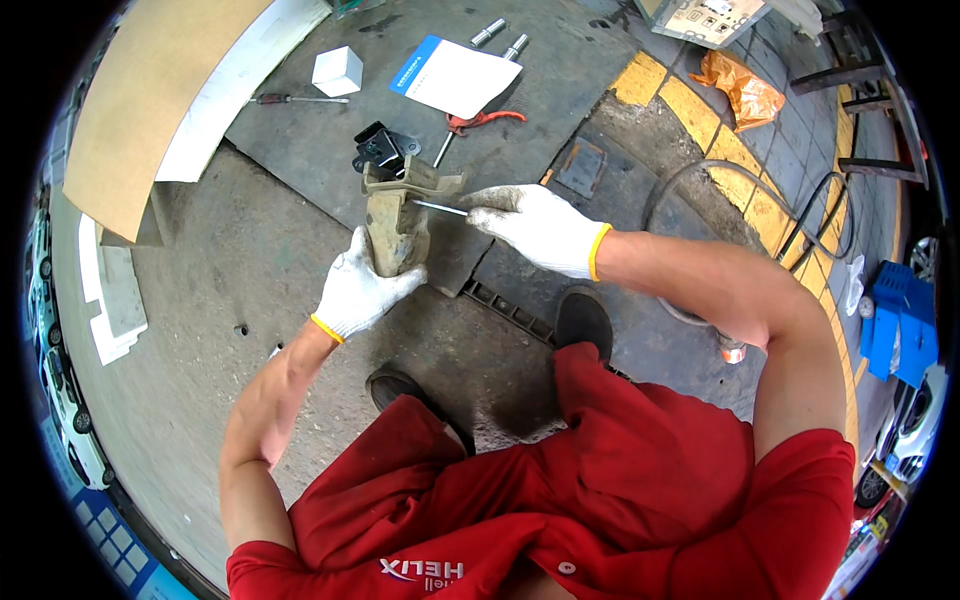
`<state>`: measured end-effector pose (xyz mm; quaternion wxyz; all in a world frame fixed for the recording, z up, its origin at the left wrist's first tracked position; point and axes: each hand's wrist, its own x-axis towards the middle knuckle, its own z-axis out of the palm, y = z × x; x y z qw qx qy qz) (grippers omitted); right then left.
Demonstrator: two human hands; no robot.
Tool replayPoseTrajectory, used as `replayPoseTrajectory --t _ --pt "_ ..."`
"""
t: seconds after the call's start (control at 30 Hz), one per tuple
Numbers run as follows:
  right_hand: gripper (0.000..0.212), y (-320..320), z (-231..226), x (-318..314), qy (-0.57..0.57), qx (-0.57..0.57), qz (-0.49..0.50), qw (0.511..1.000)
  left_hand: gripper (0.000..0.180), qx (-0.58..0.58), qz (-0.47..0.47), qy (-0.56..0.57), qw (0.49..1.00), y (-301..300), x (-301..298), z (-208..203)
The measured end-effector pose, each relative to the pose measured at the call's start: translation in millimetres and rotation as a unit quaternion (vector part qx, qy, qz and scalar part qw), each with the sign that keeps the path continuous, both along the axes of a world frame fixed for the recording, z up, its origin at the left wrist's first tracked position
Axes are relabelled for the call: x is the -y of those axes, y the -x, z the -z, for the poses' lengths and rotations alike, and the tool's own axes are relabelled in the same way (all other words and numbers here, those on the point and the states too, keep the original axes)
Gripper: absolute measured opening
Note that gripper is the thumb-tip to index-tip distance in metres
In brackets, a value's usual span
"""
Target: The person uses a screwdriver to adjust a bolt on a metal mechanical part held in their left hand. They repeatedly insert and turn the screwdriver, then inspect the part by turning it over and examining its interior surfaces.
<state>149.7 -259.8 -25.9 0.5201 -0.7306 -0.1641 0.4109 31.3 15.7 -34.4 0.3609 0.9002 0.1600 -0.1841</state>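
Observation:
My left hand (362,290), in a white work glove with a yellow cuff, grips the lower end of a dirty tan housing (392,232) with a flanged top. My right hand (535,228), gloved the same way, pinches a thin metal rod (440,208), whose far end meets the housing's side. Whatever handle the rod has is hidden by the glove. Just beyond the housing, a black bracket (384,148) lies on the grey floor mat (300,150). A red-handled tool (485,120) with a slim metal shaft rests to its right.
Farther off lie a white box (338,72), a screwdriver (300,99), a blue-and-white sheet (455,78) and two metal cylinders (488,33). On the right are an orange bag (740,88), a hose (690,170) and a blue crate (897,322). Large panels (160,90) stand at far left.

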Motion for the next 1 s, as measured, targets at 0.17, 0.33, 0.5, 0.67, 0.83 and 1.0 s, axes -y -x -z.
replayPoseTrajectory --t 0.17,0.33,0.5,0.67,0.83,1.0 --pt "0.045 -1.4 -8.0 0.5 0.039 -0.003 -0.025 0.999 0.090 0.000 0.006 0.034 0.999 6.5 4.9 -2.7" --pt "0.044 -5.1 -8.0 -4.7 0.108 0.041 -0.099 0.988 0.094 -0.123 0.110 -0.111 0.980 -2.2 15.4 -12.8" --pt "0.044 -9.9 -12.4 -11.8 0.152 0.039 -0.172 0.973 0.096 -0.136 0.198 -0.202 0.949 3.9 30.2 1.2" --pt "0.047 -5.1 -9.6 -1.3 0.101 0.024 -0.152 0.983 0.092 -0.121 0.137 -0.169 0.969 -0.5 20.8 -7.6" --pt "0.048 -16.5 -10.7 2.3 0.082 0.027 -0.126 0.988 0.086 -0.041 0.007 -0.034 0.999 2.5 9.1 -5.6" --pt "0.049 -19.0 -18.9 0.7 0.056 0.016 -0.134 0.989 0.079 -0.006 -0.072 0.151 0.986 18.2 -8.6 12.2"
